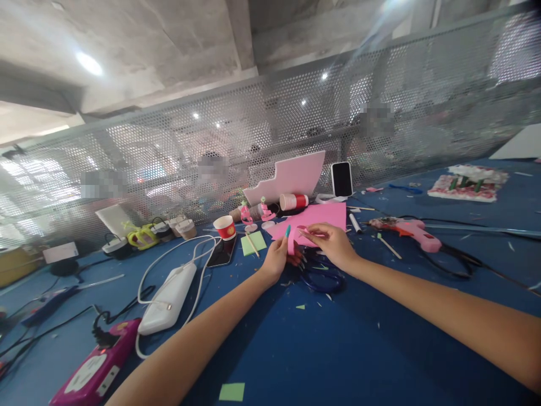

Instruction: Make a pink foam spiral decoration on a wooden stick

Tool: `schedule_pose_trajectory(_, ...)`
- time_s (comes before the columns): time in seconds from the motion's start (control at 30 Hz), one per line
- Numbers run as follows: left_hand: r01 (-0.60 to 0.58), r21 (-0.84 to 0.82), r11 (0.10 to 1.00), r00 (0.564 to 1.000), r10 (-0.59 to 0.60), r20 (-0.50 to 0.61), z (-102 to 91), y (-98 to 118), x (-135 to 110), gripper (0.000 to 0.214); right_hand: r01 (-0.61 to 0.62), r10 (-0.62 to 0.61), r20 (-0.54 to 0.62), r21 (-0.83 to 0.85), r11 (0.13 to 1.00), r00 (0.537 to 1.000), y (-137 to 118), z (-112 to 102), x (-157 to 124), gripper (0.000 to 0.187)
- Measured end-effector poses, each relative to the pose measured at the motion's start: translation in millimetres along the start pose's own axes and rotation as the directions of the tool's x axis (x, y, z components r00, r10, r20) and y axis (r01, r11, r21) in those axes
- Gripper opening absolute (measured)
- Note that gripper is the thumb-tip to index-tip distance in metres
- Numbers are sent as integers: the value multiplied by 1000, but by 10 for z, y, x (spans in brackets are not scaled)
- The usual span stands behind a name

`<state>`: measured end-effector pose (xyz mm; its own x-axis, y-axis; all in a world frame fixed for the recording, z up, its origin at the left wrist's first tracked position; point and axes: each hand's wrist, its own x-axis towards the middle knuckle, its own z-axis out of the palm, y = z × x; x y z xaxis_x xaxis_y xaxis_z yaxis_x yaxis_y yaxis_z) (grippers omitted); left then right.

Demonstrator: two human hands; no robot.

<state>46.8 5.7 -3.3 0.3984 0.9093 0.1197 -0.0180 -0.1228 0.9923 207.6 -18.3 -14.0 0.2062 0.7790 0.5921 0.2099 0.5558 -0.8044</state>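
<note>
Both my arms reach out over a blue table (321,349). My left hand (276,256) and my right hand (333,242) meet at the near edge of a pink foam sheet (316,217) lying flat. Each hand pinches a small pink piece at that edge, fingers closed on it. Under the hands lie blue-handled scissors (325,279). A green square of paper (253,243) with a thin stick across it lies just left of my left hand.
A pink glue gun (416,232) with its cable lies to the right. A white power bank (169,298), cables, a phone (222,254), paper cups (225,228) and a pink power strip (99,369) sit left. A perforated metal screen (270,129) closes the far edge.
</note>
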Motion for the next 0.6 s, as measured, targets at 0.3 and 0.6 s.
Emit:
schedule_pose_trajectory(0.3, -96, 99, 990, 994, 91, 54, 7, -23, 14, 44, -263, 258, 67, 76, 962, 964, -71, -13, -17, 34)
schedule_pose_trajectory(0.6, -124, 155, 980, 988, 136, -68, 13, -2, -15, 39, -104, 104, -9, -66, 992, 995, -40, -14, 1, 31)
